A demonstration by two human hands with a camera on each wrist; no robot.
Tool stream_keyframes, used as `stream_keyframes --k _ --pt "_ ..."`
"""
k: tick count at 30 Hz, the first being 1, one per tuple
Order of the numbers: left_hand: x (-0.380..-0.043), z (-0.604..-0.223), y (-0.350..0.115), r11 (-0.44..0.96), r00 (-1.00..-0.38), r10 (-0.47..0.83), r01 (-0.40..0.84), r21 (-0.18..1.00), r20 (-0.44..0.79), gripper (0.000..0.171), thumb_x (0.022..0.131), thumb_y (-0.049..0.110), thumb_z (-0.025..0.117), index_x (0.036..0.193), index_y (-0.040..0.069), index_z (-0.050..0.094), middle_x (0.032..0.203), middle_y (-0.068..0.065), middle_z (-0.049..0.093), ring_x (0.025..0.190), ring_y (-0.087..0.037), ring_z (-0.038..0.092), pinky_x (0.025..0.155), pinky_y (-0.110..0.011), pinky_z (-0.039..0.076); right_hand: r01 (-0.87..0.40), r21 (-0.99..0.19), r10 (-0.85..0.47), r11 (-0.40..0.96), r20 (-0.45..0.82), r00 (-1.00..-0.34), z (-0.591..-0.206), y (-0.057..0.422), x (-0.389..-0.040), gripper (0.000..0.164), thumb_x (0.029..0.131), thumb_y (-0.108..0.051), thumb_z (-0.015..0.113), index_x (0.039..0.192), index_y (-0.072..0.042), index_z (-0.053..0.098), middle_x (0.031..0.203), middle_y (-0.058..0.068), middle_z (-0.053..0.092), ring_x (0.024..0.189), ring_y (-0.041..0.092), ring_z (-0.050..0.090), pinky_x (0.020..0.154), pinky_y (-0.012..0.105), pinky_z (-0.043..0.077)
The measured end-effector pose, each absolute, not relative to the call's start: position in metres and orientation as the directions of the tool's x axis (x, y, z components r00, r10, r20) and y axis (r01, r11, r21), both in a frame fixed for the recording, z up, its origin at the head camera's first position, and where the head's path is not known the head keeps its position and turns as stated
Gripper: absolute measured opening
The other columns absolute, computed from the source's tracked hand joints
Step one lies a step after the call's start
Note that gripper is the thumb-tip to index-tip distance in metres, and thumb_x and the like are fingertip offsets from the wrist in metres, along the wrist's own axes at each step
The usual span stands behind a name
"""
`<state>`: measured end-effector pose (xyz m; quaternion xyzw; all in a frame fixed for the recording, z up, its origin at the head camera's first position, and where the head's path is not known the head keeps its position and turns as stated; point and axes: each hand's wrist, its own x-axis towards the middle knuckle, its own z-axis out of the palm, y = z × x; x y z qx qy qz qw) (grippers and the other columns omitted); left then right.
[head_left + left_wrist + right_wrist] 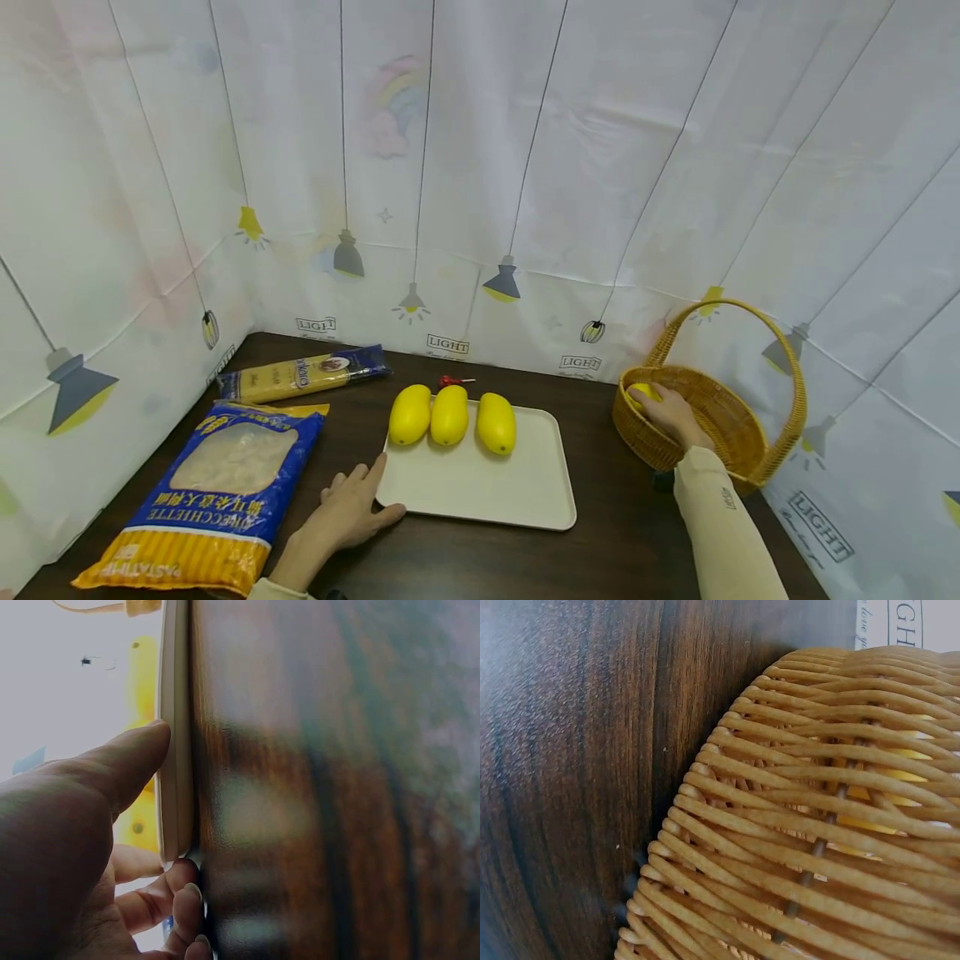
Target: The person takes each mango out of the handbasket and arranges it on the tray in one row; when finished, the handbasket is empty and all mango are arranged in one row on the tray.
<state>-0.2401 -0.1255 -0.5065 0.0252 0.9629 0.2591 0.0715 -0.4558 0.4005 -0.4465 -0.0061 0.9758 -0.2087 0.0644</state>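
Observation:
Inside the wicker basket (652, 446) at the right, my right hand (671, 412) grips a yellow oval fruit (642, 393); the hand partly covers it. In the right wrist view, the basket's woven wall (795, 795) hides the hand, and yellow shows through the gaps. My left hand (345, 508) rests at the near left corner of a cream tray (480, 492), thumb at its front edge and index finger along its left side. Three similar yellow fruits (410, 415) lie along the tray's back left part. The left wrist view shows the thumb (139, 754) against the tray's rim.
A blue and yellow pasta bag (217, 492) lies left of my left hand. Behind it is a long spaghetti packet (303, 375). A small red-handled item (453, 381) sits behind the tray. The basket's tall handle (798, 383) arches up. A printed curtain (480, 167) borders the dark table.

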Motion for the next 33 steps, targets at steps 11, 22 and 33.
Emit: stream_keyframes --k 11,22,33 --pt "-0.239 -0.506 -0.126 0.859 -0.988 0.092 0.017 0.511 -0.123 0.092 0.086 0.059 0.071 0.156 0.009 0.037 0.141 -0.024 0.053 0.119 -0.048 0.05 0.098 -0.075 0.035 -0.026 -0.357 -0.059 0.934 -0.08 -0.995 -0.452 0.405 -0.457 0.084 0.102 -0.054 0.043 0.155 0.008 0.024 0.153 0.044 0.025 0.139 0.062 0.023 0.112 0.072 0.027" --pt "-0.24 -0.507 -0.126 0.863 -0.987 0.088 0.008 0.505 -0.134 0.093 0.086 0.06 0.07 0.156 0.01 0.036 0.141 -0.023 0.053 0.119 -0.047 0.05 0.098 -0.074 0.036 -0.079 -0.309 -0.082 0.948 0.004 -0.997 -0.459 0.408 -0.457 0.081 0.101 -0.053 0.047 0.15 0.01 0.034 0.149 0.043 0.034 0.135 0.061 0.029 0.111 0.071 0.029" --pt "-0.24 -0.509 -0.126 0.865 -0.989 0.075 0.001 0.502 -0.127 0.093 0.086 0.06 0.07 0.156 0.011 0.036 0.141 -0.022 0.054 0.117 -0.045 0.051 0.098 -0.074 0.036 -0.078 -0.318 -0.083 0.945 -0.002 -0.997 -0.457 0.412 -0.459 0.082 0.1 -0.052 0.051 0.151 0.009 0.033 0.147 0.043 0.036 0.133 0.061 0.031 0.109 0.071 0.032"
